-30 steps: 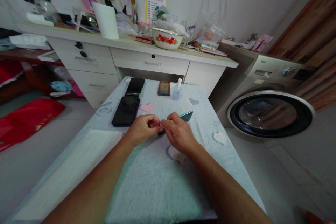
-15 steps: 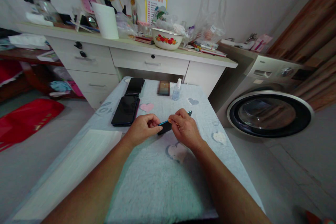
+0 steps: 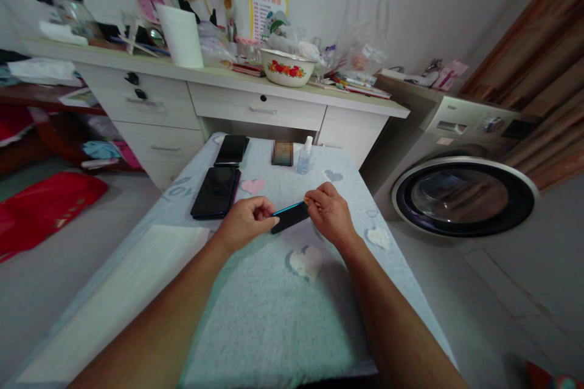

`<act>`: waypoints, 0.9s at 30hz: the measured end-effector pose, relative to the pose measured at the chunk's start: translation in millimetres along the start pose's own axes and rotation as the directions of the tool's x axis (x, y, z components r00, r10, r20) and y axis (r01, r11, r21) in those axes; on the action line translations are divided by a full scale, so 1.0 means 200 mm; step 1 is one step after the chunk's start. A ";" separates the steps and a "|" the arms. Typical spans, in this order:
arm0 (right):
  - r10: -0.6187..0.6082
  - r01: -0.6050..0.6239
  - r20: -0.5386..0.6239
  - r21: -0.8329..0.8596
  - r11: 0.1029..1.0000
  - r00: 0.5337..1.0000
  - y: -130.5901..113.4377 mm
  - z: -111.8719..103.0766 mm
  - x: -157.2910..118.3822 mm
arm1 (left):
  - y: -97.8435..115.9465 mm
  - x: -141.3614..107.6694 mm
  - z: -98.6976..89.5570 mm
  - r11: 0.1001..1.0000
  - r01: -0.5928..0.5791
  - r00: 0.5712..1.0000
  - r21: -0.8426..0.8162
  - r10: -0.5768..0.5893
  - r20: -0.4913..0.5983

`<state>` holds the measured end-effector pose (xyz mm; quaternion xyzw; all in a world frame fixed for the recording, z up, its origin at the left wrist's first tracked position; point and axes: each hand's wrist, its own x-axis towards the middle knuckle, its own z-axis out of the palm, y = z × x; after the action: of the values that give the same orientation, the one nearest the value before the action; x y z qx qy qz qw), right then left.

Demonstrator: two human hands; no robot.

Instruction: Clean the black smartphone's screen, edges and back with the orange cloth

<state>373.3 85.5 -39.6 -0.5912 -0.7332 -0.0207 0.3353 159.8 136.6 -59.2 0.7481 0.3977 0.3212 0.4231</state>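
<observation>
A smartphone (image 3: 291, 217) with a dark face and a shiny blue edge is tilted up on its long side over the cloth. My left hand (image 3: 249, 219) pinches its left end between thumb and fingers. At the phone's right end, my right hand (image 3: 331, 213) is closed with the fingertips on the blue upper edge. A small orange-tan bit shows at those fingertips; what it is I cannot tell. Left of my hands lies a dark phone (image 3: 215, 191) stacked on another with a pink edge. Behind it lies another black phone (image 3: 231, 151).
A clear spray bottle (image 3: 305, 157) and a small blurred-out brown item (image 3: 283, 153) stand at the far end of the cloth-covered table (image 3: 255, 316). A white strip (image 3: 118, 304) lies at left. Beyond are a desk (image 3: 255, 100) with a flowered bowl (image 3: 288, 67) and a washing machine (image 3: 456, 152).
My right hand has slid rightward along the phone's upper edge to its right end, uncovering more of the dark face. My left hand keeps its hold. The view has shifted slightly.
</observation>
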 end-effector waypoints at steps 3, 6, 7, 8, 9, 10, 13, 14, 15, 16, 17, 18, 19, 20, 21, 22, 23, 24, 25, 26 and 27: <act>0.016 -0.016 -0.010 -0.013 1.000 1.000 0.02 -0.01 0.00 | 0.00 0.00 0.00 1.000 0.002 1.000 0.003 -0.002 0.005; 0.029 -0.029 -0.019 -0.021 0.999 0.999 0.04 -0.01 0.01 | 0.01 0.00 0.00 1.000 0.002 1.000 -0.008 -0.002 0.007; 0.034 -0.034 -0.024 -0.022 0.999 0.999 0.05 -0.02 0.01 | 0.01 0.00 0.00 1.000 0.003 1.000 -0.012 -0.003 0.006; 0.038 -0.039 -0.031 -0.023 0.999 0.999 0.05 -0.02 0.01 | 0.01 0.00 0.00 1.000 0.004 1.000 -0.013 -0.004 0.004; 0.041 -0.042 -0.036 -0.023 0.999 0.999 0.06 -0.02 0.01 | 0.01 0.00 0.00 1.000 0.007 1.000 -0.013 -0.007 0.003; 0.045 -0.046 -0.039 -0.024 0.999 0.998 0.07 -0.02 0.01 | 0.01 0.00 0.00 1.000 0.009 1.000 -0.012 -0.009 0.002; 0.054 -0.056 -0.043 -0.034 0.998 0.998 0.09 -0.02 0.02 | 0.01 0.00 0.00 1.000 0.015 1.000 -0.009 -0.015 0.000; 0.056 -0.058 -0.043 -0.039 0.998 0.998 0.09 -0.02 0.02 | 0.00 0.00 0.00 1.000 0.015 1.000 -0.007 -0.015 -0.001; 0.056 -0.058 -0.043 -0.044 0.997 0.997 0.09 -0.02 0.02 | 0.00 0.00 0.00 1.000 0.016 1.000 -0.004 -0.016 -0.001; 0.055 -0.057 -0.046 -0.048 0.997 0.997 0.08 -0.02 0.02 | 0.00 0.00 0.00 1.000 0.019 1.000 -0.002 -0.019 -0.002; 0.053 -0.055 -0.047 -0.049 0.997 0.998 0.08 -0.02 0.01 | 0.00 0.00 0.00 1.000 0.023 1.000 0.000 -0.023 -0.003; 0.049 -0.052 -0.048 -0.049 0.997 0.998 0.07 -0.02 0.01 | 0.01 0.00 0.00 1.000 0.027 1.000 0.000 -0.027 -0.005; 0.046 -0.048 -0.047 -0.047 0.998 0.998 0.06 -0.02 0.01 | 0.01 0.00 0.00 1.000 0.030 1.000 -0.002 -0.030 -0.007; 0.042 -0.044 -0.044 -0.045 0.998 0.998 0.04 -0.01 0.01 | 0.01 0.00 0.00 0.999 0.033 0.999 -0.005 -0.033 -0.009; 0.037 -0.039 -0.037 -0.044 0.998 0.999 0.03 -0.01 0.01 | 0.01 0.00 0.00 0.999 0.033 0.999 -0.008 -0.033 -0.010; 0.030 -0.032 -0.028 -0.043 0.999 0.999 0.01 -0.01 0.01 | 0.01 0.00 0.00 0.999 0.032 0.999 -0.011 -0.032 -0.010; 0.022 -0.023 -0.015 -0.043 0.999 1.000 0.00 -0.01 0.00 | 0.01 0.00 0.00 0.999 0.030 1.000 -0.012 -0.030 -0.010; 0.013 -0.013 -0.002 -0.042 0.999 1.000 -0.02 0.00 0.00 | 0.01 0.00 0.00 1.000 0.026 1.000 -0.012 -0.026 -0.011; 0.003 -0.003 0.012 -0.039 0.999 1.000 -0.03 0.00 0.00 | 0.01 0.00 0.00 1.000 0.023 1.000 -0.009 -0.023 -0.012; -0.008 0.009 0.027 -0.036 0.999 1.000 -0.05 0.01 0.00 | 0.00 0.00 0.00 1.000 0.019 1.000 -0.006 -0.019 -0.012; -0.018 0.020 0.039 -0.032 0.999 0.999 -0.07 0.01 -0.01 | 0.00 0.00 0.00 1.000 0.015 1.000 -0.001 -0.015 -0.012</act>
<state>360.2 81.1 -37.3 -0.5898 -0.7447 -0.0243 0.3114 159.9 135.9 -59.3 0.7430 0.4059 0.3226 0.4233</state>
